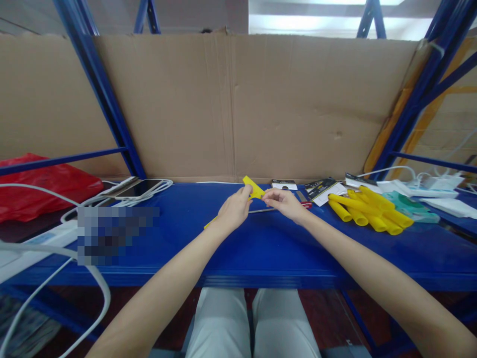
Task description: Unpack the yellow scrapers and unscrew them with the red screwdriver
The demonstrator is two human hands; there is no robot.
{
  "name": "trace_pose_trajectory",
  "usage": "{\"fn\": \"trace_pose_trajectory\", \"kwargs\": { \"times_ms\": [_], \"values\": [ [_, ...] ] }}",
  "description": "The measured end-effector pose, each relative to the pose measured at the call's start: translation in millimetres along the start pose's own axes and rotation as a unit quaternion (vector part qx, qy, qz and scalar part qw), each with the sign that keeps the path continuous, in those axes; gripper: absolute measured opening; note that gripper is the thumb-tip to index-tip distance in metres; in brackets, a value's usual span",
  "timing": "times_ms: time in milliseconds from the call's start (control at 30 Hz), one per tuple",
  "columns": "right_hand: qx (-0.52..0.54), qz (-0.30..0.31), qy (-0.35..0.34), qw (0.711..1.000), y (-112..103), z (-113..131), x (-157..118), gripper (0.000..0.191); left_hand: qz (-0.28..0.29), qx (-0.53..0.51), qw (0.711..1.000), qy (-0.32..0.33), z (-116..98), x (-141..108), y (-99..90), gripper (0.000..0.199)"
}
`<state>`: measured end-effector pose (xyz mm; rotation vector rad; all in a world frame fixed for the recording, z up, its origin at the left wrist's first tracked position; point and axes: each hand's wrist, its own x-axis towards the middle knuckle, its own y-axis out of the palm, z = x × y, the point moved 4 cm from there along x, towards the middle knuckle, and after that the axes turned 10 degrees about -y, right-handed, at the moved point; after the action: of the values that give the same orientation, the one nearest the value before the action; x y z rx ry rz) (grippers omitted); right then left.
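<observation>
One yellow piece [254, 187] at the blue bench [179, 243]. Left hand [233, 208]: fingers grasping it. Right hand [286, 202]: fingers at its edge, can't tell if gripping.

The scene is moderately lit from overhead, a bright strip [335, 23] being washed out above the cardboard [167, 99]; the floor [328, 313] is left in shadow, edges are stretched, and a patch [108, 233] at left is pixelated
</observation>
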<state>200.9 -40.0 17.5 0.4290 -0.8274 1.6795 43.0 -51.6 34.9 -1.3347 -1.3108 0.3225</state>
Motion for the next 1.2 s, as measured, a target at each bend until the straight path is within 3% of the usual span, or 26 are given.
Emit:
{"fn": "trace_pose_trajectory", "kwargs": {
  "times_ms": [167, 433, 567, 967, 1200],
  "values": [
    [0.007, -0.017, -0.013, 1.0, 1, 2, 1, 0.023, -0.019, -0.018, 1.0, 0.016, 2, 2, 2.0, 0.019],
    [-0.135, -0.056, -0.093, 0.985, -3, 14, -3, 0.021, -0.042, -0.064, 0.997, 0.03, 2, 2, 1.1, 0.02],
    [-0.154, -0.055, -0.112, 0.98, -2, 19, -4, 0.024, -0.045, -0.066, 0.996, 0.034, 2, 2, 0.4, 0.02],
    [-0.016, -0.052, 0.027, 0.998, -1, -2, -2, 0.03, 0.038, 0.039, 0.998, -0.014, -7, -3, -1.2, 0.022],
    [0.017, 0.002, 0.022, 1.0, 5, 0, -2, 0.029, 0.023, 0.043, 0.999, -0.014, -5, -1, -0.7, 0.019]
  ]
}}
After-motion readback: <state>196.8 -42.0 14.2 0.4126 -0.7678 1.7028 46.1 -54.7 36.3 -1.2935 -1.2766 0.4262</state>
